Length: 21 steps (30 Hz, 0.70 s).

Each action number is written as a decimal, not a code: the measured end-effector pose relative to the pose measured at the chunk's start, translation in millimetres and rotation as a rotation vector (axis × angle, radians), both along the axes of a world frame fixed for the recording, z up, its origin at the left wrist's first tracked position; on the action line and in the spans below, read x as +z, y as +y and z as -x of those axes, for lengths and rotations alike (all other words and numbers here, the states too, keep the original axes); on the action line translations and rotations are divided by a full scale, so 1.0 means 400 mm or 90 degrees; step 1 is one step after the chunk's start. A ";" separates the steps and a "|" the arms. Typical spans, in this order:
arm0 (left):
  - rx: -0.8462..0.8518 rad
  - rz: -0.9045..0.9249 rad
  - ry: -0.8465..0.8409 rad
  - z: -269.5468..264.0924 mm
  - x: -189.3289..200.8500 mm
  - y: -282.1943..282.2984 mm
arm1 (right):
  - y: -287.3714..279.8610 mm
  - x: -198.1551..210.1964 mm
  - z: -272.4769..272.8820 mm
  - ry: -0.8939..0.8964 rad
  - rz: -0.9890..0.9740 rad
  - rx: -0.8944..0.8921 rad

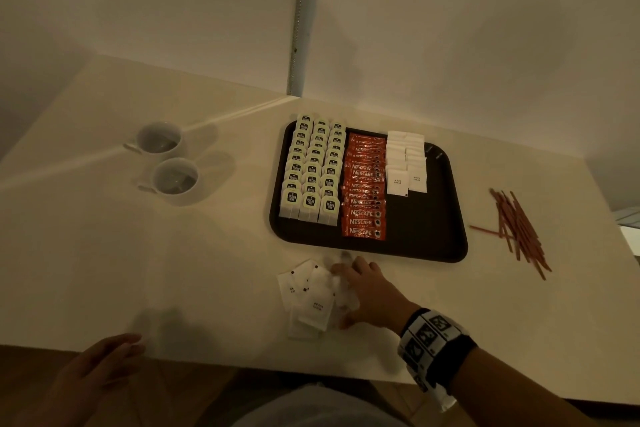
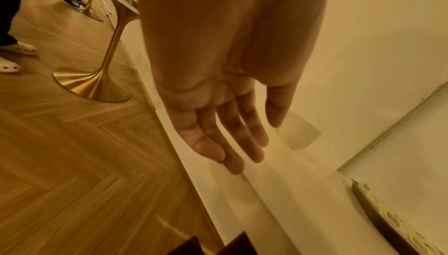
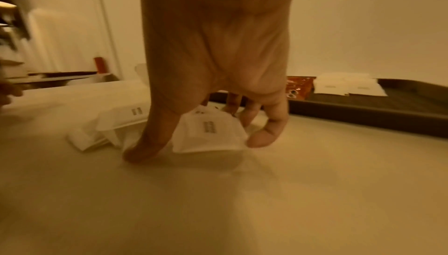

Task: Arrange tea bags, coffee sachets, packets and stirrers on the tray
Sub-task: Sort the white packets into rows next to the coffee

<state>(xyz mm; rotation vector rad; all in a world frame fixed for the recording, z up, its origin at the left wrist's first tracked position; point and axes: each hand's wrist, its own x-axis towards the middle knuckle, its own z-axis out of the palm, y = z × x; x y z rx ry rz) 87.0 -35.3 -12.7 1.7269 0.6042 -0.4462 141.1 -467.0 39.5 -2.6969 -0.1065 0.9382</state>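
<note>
From the head view, white packets lay heaped on the bench near the tray, ready to sort. The left wrist view showed the left hand loose and empty. The right wrist view showed the right hand pinching one packet, likely for the tray.

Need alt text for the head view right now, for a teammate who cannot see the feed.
A right hand reaches onto loose white packets lying on the table in front of a dark tray holding rows of tea bags, coffee sachets and white packets. Stirrers lie right of the tray, two cups left.
</note>
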 end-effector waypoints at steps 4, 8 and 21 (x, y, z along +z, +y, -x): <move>-0.008 -0.006 0.012 -0.008 -0.004 -0.002 | -0.015 -0.004 -0.004 -0.005 -0.031 -0.039; 0.000 0.013 0.000 -0.022 0.019 -0.016 | -0.033 -0.005 -0.006 0.001 -0.036 -0.076; -0.191 0.098 -0.194 -0.294 0.343 -0.367 | -0.113 0.345 -0.243 -0.150 -0.283 -0.166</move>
